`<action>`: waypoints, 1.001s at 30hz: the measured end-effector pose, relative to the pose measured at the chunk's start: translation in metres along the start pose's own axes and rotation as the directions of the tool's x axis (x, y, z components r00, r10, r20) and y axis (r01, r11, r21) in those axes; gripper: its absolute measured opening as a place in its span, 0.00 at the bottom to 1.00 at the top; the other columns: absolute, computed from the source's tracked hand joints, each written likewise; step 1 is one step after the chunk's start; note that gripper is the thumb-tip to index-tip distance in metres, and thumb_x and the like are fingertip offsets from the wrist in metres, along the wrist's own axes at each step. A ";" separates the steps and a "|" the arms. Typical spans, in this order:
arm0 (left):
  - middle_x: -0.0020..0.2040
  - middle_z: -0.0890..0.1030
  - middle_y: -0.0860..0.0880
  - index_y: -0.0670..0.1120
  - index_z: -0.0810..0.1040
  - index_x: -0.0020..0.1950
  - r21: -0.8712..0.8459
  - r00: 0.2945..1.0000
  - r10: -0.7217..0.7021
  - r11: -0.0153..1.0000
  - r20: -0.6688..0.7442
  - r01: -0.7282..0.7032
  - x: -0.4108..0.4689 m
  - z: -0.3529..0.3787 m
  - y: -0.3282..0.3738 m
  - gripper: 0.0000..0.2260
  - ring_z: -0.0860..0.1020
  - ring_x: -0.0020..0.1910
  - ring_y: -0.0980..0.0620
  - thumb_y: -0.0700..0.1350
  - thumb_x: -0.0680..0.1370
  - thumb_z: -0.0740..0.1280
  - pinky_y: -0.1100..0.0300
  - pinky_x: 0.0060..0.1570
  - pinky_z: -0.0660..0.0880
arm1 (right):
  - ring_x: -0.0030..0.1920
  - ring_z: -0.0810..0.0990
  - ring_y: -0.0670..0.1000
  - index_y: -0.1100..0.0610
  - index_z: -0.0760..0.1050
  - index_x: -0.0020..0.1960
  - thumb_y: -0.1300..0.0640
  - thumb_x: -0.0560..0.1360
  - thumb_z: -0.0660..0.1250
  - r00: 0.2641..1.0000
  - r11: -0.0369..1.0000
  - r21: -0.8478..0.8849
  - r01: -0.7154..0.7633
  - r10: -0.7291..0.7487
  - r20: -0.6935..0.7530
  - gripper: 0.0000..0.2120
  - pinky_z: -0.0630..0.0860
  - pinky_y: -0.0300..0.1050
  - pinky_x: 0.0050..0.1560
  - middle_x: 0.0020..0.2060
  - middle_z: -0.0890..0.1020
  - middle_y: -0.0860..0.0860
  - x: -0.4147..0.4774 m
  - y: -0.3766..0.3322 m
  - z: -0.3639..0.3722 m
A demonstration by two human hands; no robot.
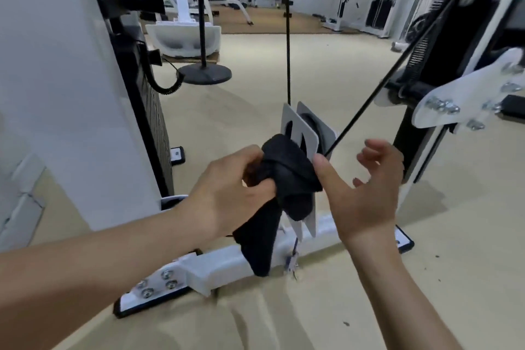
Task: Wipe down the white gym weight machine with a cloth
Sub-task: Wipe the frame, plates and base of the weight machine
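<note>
My left hand (227,187) grips the black cloth (287,176), fingers curled tight into its bunched top, while the loose tail hangs down in front of the white base beam (221,261). My right hand (366,187) holds nothing; its fingers are loosely spread and half bent, and the thumb lies up against the cloth's right edge. I cannot tell whether it presses there or only touches.

From the head camera, the cloth sits against the white pulley bracket (304,133), covering the lower part of its near plate. The black pulley wheel between the two plates is mostly hidden. A vertical cable (288,37) drops into the bracket from above, its top cut off by the frame, and a slanted cable (397,65) runs up to the right.

At the left stands the machine's white upright panel (56,79) with the dark weight stack (150,122) behind it, too dim to count plates. Four bolts (156,284) show on the beam's left foot. The bolted white plate (468,94) at the right is blurred — and cut off by the edge.
</note>
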State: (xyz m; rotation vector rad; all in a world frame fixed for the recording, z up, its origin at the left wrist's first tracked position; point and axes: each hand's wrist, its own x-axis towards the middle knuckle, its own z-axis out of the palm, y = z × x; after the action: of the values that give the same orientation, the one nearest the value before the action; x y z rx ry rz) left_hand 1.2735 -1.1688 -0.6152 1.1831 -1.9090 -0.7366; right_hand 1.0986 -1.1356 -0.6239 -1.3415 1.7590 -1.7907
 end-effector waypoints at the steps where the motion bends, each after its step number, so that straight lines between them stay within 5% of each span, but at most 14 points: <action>1: 0.35 0.77 0.58 0.55 0.72 0.43 -0.015 0.999 0.007 1.000 -0.048 -0.008 0.005 -0.001 0.003 0.04 0.74 0.34 0.58 0.52 0.71 0.66 0.67 0.35 0.71 | 0.58 0.74 0.41 0.46 0.67 0.59 0.45 0.68 0.76 0.997 0.998 0.051 -0.040 0.037 0.068 0.26 0.71 0.38 0.54 0.55 0.74 0.43 0.008 -0.005 0.004; 4: 0.35 0.75 0.62 0.58 0.70 0.49 -0.308 0.999 -0.007 0.951 -0.046 -0.007 0.027 0.007 0.012 0.11 0.76 0.34 0.59 0.47 0.71 0.69 0.65 0.38 0.77 | 0.47 0.82 0.43 0.48 0.78 0.53 0.55 0.73 0.73 0.970 0.970 0.227 -0.085 0.029 0.240 0.09 0.77 0.39 0.45 0.45 0.84 0.45 0.026 -0.015 0.016; 7: 0.46 0.79 0.61 0.61 0.75 0.52 -0.473 0.995 0.095 0.878 0.028 -0.071 0.044 0.025 0.023 0.13 0.80 0.47 0.60 0.51 0.70 0.72 0.63 0.48 0.79 | 0.46 0.85 0.51 0.52 0.82 0.52 0.61 0.75 0.69 0.968 0.982 0.189 -0.005 -0.042 0.247 0.08 0.81 0.52 0.47 0.43 0.86 0.50 0.032 -0.017 0.017; 9: 0.45 0.81 0.57 0.58 0.78 0.47 -0.502 0.989 0.111 0.852 -0.102 -0.148 0.053 0.037 0.025 0.06 0.79 0.46 0.62 0.48 0.74 0.72 0.69 0.46 0.75 | 0.46 0.84 0.55 0.50 0.82 0.50 0.61 0.76 0.68 0.968 0.989 0.144 0.041 -0.075 0.240 0.08 0.80 0.60 0.50 0.42 0.85 0.52 0.031 -0.017 0.018; 13: 0.44 0.80 0.52 0.52 0.72 0.49 -0.643 0.921 -0.279 0.764 -0.271 0.042 0.075 0.047 0.010 0.06 0.80 0.43 0.55 0.43 0.78 0.68 0.67 0.42 0.76 | 0.43 0.83 0.48 0.46 0.79 0.51 0.54 0.77 0.68 0.975 0.994 -0.009 0.106 -0.102 0.198 0.05 0.80 0.57 0.46 0.40 0.84 0.46 0.023 -0.014 0.023; 17: 0.50 0.82 0.47 0.46 0.74 0.56 -0.809 0.864 -0.494 0.545 -0.097 0.220 0.094 0.046 0.011 0.14 0.82 0.48 0.48 0.47 0.75 0.73 0.51 0.53 0.79 | 0.40 0.82 0.49 0.47 0.78 0.47 0.53 0.77 0.67 0.979 0.984 -0.106 0.141 -0.123 0.160 0.02 0.80 0.55 0.43 0.37 0.83 0.48 0.026 -0.015 0.025; 23: 0.43 0.83 0.59 0.59 0.79 0.47 -0.628 0.987 -0.104 0.779 -0.119 0.007 0.065 0.059 0.015 0.07 0.81 0.43 0.63 0.45 0.75 0.71 0.72 0.40 0.75 | 0.39 0.84 0.46 0.44 0.81 0.49 0.61 0.78 0.66 0.975 0.995 0.043 0.090 -0.097 0.198 0.11 0.77 0.37 0.36 0.39 0.85 0.48 0.029 -0.018 0.012; 27: 0.45 0.82 0.55 0.53 0.79 0.48 -0.584 0.915 -0.273 0.810 -0.296 0.052 0.095 0.041 0.001 0.05 0.80 0.47 0.56 0.43 0.76 0.70 0.63 0.52 0.77 | 0.38 0.83 0.45 0.36 0.77 0.47 0.55 0.77 0.68 0.972 0.984 -0.077 0.161 -0.145 0.187 0.12 0.75 0.41 0.36 0.38 0.84 0.43 0.026 -0.014 0.021; 30: 0.48 0.83 0.51 0.47 0.80 0.53 -0.656 0.901 -0.353 0.747 -0.251 0.110 0.097 0.045 0.007 0.06 0.81 0.49 0.52 0.44 0.77 0.70 0.52 0.57 0.77 | 0.36 0.82 0.47 0.31 0.76 0.44 0.55 0.76 0.67 0.980 0.984 -0.088 0.156 -0.143 0.141 0.16 0.77 0.46 0.37 0.36 0.83 0.43 0.028 -0.013 0.025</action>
State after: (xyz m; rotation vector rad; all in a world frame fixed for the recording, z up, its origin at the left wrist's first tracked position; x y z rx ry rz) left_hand 1.2051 -1.2505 -0.6050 1.0319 -1.0679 -1.1028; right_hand 1.1081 -1.1700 -0.6054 -1.6336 1.7354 -1.6625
